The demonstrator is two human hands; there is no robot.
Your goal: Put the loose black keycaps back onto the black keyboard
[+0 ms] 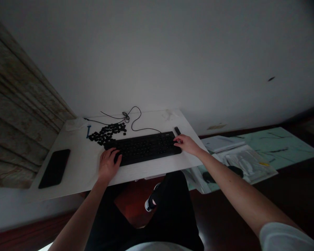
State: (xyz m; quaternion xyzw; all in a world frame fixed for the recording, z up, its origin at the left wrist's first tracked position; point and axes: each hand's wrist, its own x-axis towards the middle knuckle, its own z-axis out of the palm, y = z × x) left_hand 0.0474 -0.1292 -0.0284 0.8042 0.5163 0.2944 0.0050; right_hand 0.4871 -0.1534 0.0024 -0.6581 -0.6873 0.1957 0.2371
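The keyboard (143, 149) is lying across the middle of the frame, its long axis running left to right. Your left grip (110, 162) is resting, fingers parted, at the keyboard's left end, nearer the loose keys (110, 130) at centre left. Your right grip (183, 143) is curling at the right end; whether it's pinching anything, I cannot tell.
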